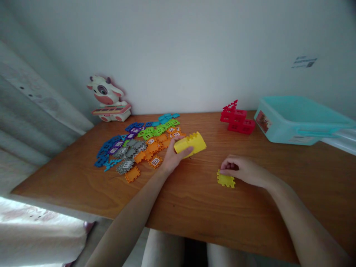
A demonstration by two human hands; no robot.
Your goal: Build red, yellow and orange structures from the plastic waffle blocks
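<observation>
Between the left thumb and fingers, a box-shaped yellow block assembly is gripped by the left hand, raised above the tabletop with a toothed edge turned upward. Whether it is hollow cannot be told from this angle. To its right and nearer the body, the top edge of a yellow interlocking tile is touched by the right hand; its fingers are curled, but whether the tile is truly pinched or only pressed cannot be told. The step in hand is judged to be the handling of this single tile while the assembly is kept in the other hand. For the next move, a sure hold on the tile's edge seems to be called for, with its teeth left unbent.

Just left of the left fingers, orange tiles are spread, with gray tiles beyond them, then green tiles and blue tiles. Farther off on that side, a cow-shaped toy keyboard is placed by the wall. Beyond the right fingers, a red tile structure is seen beside a turquoise bin, whose floor is hidden by its front wall, so its contents cannot be judged.
</observation>
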